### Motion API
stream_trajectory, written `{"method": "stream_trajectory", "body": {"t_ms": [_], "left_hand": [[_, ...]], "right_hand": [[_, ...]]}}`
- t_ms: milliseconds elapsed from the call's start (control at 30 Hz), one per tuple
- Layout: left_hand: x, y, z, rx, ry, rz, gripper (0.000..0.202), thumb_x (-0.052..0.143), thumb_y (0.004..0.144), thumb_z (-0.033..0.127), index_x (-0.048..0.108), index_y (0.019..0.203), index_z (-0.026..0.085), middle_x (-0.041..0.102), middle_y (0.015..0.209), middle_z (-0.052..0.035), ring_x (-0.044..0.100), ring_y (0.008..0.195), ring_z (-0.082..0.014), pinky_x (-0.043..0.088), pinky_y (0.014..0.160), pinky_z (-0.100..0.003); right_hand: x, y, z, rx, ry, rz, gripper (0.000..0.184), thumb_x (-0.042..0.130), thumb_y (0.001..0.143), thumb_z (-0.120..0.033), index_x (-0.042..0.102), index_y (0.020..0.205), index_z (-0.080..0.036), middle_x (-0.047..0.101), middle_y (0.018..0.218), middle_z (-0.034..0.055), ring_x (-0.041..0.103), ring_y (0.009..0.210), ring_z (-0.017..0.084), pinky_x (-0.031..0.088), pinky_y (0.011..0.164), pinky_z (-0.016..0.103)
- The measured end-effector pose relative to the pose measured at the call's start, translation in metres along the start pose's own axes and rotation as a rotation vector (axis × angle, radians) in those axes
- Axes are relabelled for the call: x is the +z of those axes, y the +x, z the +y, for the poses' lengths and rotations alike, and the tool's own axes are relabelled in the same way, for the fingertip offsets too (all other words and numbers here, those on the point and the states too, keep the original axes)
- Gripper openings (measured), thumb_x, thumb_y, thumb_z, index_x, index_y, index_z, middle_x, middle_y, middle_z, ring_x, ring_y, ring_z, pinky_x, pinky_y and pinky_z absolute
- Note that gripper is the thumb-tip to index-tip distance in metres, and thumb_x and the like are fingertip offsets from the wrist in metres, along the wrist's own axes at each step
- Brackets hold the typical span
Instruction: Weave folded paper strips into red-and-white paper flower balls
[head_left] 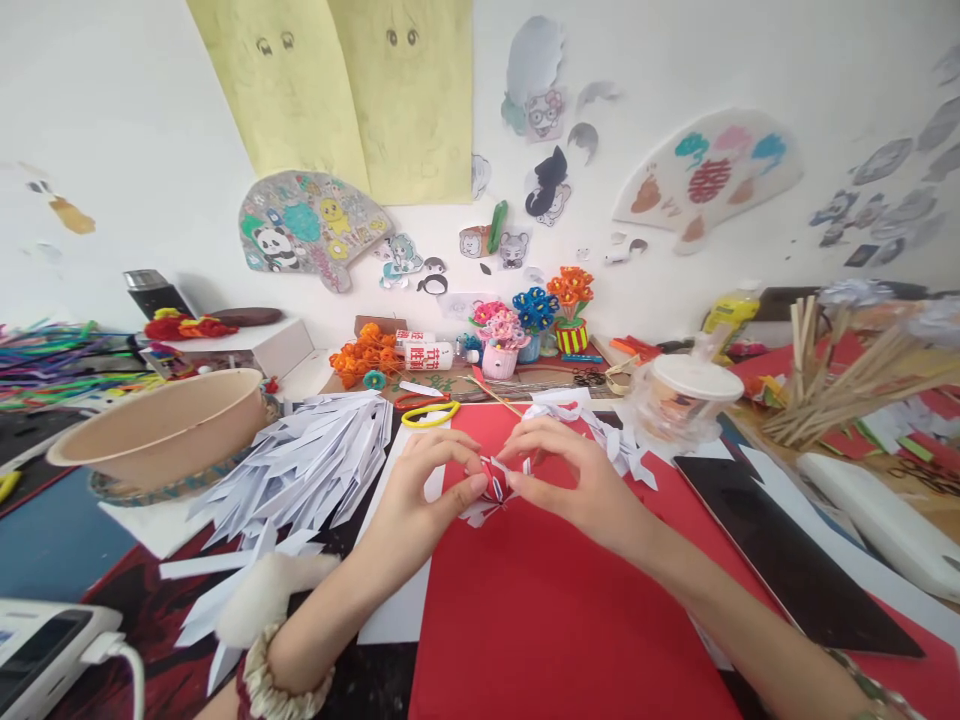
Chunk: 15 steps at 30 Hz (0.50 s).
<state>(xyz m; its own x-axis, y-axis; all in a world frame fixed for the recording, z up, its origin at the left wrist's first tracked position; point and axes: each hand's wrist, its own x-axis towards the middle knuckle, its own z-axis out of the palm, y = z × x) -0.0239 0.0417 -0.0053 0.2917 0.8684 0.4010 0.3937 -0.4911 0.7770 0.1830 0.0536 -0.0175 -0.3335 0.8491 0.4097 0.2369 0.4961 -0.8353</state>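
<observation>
Both my hands meet over a red paper sheet [555, 610] in the middle of the table. My left hand [420, 500] and my right hand [577, 475] pinch a small red and white folded paper piece [496, 480] between their fingertips. White pointed paper strips stick out under that piece. A heap of cut white paper strips [307, 465] lies just left of my left hand. More white folded bits [600, 430] lie behind my right hand.
A beige bowl [161, 425] stands at the left. Yellow-handled scissors [430, 412], a glue bottle [429, 355] and small paper flower pots [501, 345] sit at the back. A lidded plastic cup [686, 395], wooden sticks [832, 385] and a black tablet [787, 555] are at the right.
</observation>
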Motion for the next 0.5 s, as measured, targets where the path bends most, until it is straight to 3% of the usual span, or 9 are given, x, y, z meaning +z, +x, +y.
{"method": "stream_trajectory", "body": {"t_ms": [200, 500], "left_hand": [[-0.0009, -0.0001, -0.0024, -0.015, -0.025, -0.045, 0.016, 0.062, 0.089, 0.036, 0.065, 0.084, 0.022, 0.067, 0.103, -0.0047, 0.059, 0.105, -0.0249, 0.041, 0.098, -0.042], [0.0054, -0.0035, 0.0025, 0.097, 0.110, -0.017, 0.012, 0.057, 0.093, 0.024, 0.059, 0.081, 0.022, 0.059, 0.105, -0.0027, 0.051, 0.107, -0.0222, 0.035, 0.096, -0.039]], "right_hand": [[0.0058, -0.0024, 0.0021, 0.012, 0.036, -0.031, 0.012, 0.074, 0.080, -0.026, 0.067, 0.090, -0.026, 0.056, 0.109, 0.0031, 0.056, 0.107, 0.021, 0.048, 0.087, 0.035], [0.0042, -0.0030, -0.0016, -0.034, -0.064, -0.006, 0.009, 0.075, 0.080, -0.025, 0.066, 0.081, -0.025, 0.052, 0.101, 0.0008, 0.056, 0.100, 0.018, 0.045, 0.092, 0.036]]}}
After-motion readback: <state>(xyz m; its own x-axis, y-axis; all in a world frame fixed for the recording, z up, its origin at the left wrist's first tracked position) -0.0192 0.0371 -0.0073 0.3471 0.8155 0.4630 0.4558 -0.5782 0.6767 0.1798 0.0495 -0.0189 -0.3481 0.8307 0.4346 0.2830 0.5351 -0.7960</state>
